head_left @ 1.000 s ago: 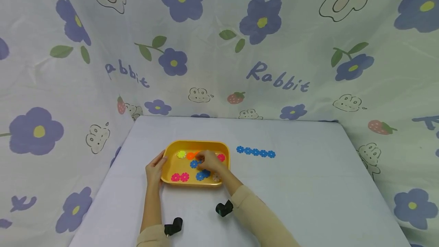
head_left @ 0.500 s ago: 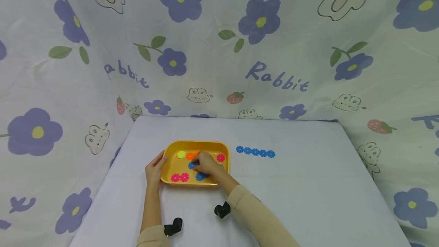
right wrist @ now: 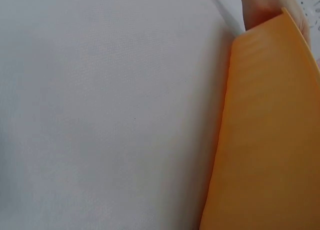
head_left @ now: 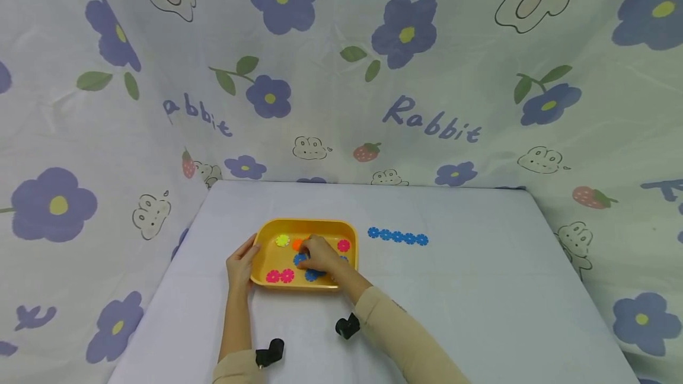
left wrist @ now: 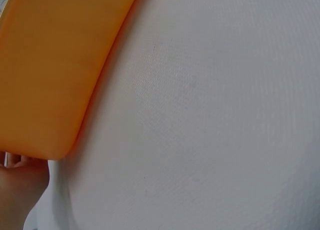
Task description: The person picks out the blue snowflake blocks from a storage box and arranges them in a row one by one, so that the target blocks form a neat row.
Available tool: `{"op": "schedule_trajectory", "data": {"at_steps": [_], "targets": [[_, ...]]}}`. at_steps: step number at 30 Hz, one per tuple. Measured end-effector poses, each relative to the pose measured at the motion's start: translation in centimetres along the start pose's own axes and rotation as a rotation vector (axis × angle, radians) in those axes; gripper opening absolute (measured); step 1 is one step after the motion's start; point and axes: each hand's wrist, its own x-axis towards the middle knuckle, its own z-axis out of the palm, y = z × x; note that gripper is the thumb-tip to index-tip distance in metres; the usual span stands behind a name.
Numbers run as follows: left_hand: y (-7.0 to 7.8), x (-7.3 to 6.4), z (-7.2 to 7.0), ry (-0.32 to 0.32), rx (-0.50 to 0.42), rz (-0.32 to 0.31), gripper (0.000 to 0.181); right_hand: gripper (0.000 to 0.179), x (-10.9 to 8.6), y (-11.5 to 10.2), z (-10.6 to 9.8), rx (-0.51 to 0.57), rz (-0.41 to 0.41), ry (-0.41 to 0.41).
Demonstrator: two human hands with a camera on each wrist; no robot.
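A yellow tray (head_left: 306, 287) stands on the white table, with flower-shaped snap discs in several colours inside. My left hand (head_left: 240, 262) grips its left rim, thumb over the edge; the left wrist view shows that hand (left wrist: 22, 185) at the tray's corner. My right hand (head_left: 320, 255) reaches into the middle of the tray and pinches a blue flower disc (head_left: 299, 260) between thumb and fingers. Around it lie an orange disc (head_left: 297, 245), a yellow-green disc (head_left: 282, 240), a pink disc (head_left: 344, 245) and a pair of pink discs (head_left: 280, 276). My right hand partly covers other blue discs (head_left: 311, 275).
A row of joined blue flower discs (head_left: 397, 236) lies on the table right of the tray. Behind the table hangs a printed cloth (head_left: 341, 99). Black wrist cameras (head_left: 348, 326) hang beneath both forearms. The tray's side wall (right wrist: 270, 130) fills the right of the right wrist view.
My right hand has shifted slightly left and toward me inside the tray, and the blue disc at its fingertips moved with it. The left hand and the tray stay put.
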Motion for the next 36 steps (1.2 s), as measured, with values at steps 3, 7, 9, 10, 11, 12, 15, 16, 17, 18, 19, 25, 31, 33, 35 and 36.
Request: {"op": "schedule_trajectory", "data": {"at_steps": [3,7,9,10,11,12,15,16,17,18,19,25,31,33,35,36], "targets": [[0.0,0.0,0.0,-0.008,0.006,-0.002,0.045,0.03,0.0,0.1,0.0,0.051,0.012,0.009],[0.0,0.1,0.0,-0.01,0.01,-0.008,0.045,0.022,0.0,0.4,0.0,0.204,0.014,0.034],[0.0,0.1,0.0,-0.008,0.01,-0.009,0.045,0.019,0.0,0.7,0.0,0.34,0.018,0.053],[0.0,0.1,0.0,-0.008,0.009,-0.009,0.044,0.019,0.0,0.8,-0.2,0.441,0.018,0.062],[-0.1,0.1,0.0,-0.008,0.009,-0.008,0.044,0.019,0.0,0.9,-0.3,0.544,0.02,0.068],[-0.1,0.1,0.0,-0.009,0.01,-0.007,0.044,0.022,-0.1,1.0,-0.4,0.639,0.019,0.071],[-0.2,0.1,0.0,-0.004,0.007,-0.007,0.044,0.029,-0.3,1.3,-1.1,0.854,0.019,0.056],[-0.2,0.1,0.0,0.001,0.006,-0.008,0.044,0.031,-0.4,1.4,-1.3,0.886,0.024,0.05],[-0.2,0.1,0.0,0.004,0.003,-0.009,0.044,0.033,-0.5,1.5,-1.4,0.889,0.031,0.045],[-0.2,0.1,0.0,-0.001,0.007,-0.008,0.045,0.035,-0.6,1.6,-1.6,0.878,0.04,0.044],[-0.1,0.1,0.1,-0.003,0.006,-0.008,0.046,0.037,-0.8,1.7,-1.8,0.856,0.049,0.044],[0.0,0.1,0.2,-0.011,0.006,-0.01,0.045,0.045,-1.8,1.8,-2.4,0.798,0.082,0.023],[0.0,0.0,0.1,-0.006,0.005,-0.015,0.046,0.049,-3.1,1.7,-3.4,0.88,0.044,0.021],[0.1,0.0,0.0,-0.008,0.012,-0.011,0.045,0.049,-3.6,1.9,-3.9,0.877,0.028,0.042],[0.1,0.0,0.0,-0.008,0.017,-0.007,0.045,0.049,-3.8,2.3,-4.0,0.861,0.026,0.069],[0.1,0.0,0.0,-0.005,0.017,-0.005,0.044,0.049,-3.9,2.3,-4.2,0.845,0.028,0.084]]}}
